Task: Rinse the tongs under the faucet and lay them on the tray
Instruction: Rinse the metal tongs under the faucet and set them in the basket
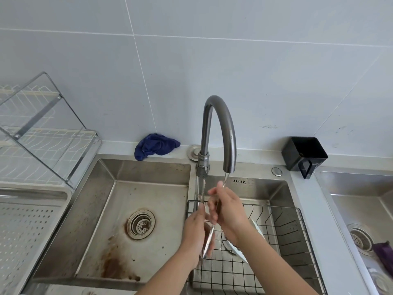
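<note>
Tongs [208,239] at frame centre, roughly upright under the running faucet [221,116]. Left hand [196,231] grips their lower end; right hand [228,211] curls round them higher up. Tray [25,220] sits lower left, well apart.

No legible text, brand or number anywhere. Only candidate: small dark mark [239,181] on far wall of middle sink basin [265,189], just right of faucet [221,124] spout. Too small and blurred to read; cannot tell letters from slots.
</note>
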{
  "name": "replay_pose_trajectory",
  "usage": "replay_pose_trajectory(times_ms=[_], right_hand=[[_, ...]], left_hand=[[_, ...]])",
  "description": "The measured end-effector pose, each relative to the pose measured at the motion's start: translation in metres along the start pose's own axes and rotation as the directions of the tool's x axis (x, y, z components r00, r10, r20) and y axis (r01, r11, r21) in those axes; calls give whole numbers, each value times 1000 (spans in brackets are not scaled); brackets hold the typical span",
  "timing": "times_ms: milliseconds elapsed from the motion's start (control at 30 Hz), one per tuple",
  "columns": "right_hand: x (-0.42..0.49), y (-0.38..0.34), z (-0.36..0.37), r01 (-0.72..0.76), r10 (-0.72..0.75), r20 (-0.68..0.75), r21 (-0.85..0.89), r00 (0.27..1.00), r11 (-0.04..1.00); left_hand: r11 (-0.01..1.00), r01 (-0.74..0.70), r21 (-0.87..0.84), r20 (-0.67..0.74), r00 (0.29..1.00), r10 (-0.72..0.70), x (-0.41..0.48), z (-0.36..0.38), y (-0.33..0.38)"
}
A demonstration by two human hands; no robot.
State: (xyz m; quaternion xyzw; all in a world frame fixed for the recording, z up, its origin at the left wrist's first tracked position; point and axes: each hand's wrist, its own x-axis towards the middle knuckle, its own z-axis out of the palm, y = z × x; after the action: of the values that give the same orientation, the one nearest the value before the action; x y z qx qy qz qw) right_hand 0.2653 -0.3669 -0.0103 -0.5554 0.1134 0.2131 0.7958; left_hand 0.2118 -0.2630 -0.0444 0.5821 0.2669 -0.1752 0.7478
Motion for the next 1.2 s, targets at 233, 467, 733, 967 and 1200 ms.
replay_pose_trajectory(times_ms=[233, 467, 733, 967, 1200], right_hand=[[7, -23, 2, 139, -137, -29, 40, 990, 990], [12, -33, 18, 128, -139, -72, -134, 988, 983], [19, -38, 5, 138, -146, -17, -232, 989, 963], [13, -24, -16, 194, -231, -4, -529, 973, 826], [11, -27, -25, 202, -317, -115, -561, 941, 803]], left_hand=[[991, -21, -131, 198, 979, 47, -3, 4, 10], [977, 54, -205, 264, 965, 2, -1, 8, 13], [991, -110, -83, 104, 988, 118, 8, 3, 20], [918, -364, 158, -27, 928, 372, 22, -2, 24], [963, -201, 179, 157, 972, 174, 29, 2, 28]])
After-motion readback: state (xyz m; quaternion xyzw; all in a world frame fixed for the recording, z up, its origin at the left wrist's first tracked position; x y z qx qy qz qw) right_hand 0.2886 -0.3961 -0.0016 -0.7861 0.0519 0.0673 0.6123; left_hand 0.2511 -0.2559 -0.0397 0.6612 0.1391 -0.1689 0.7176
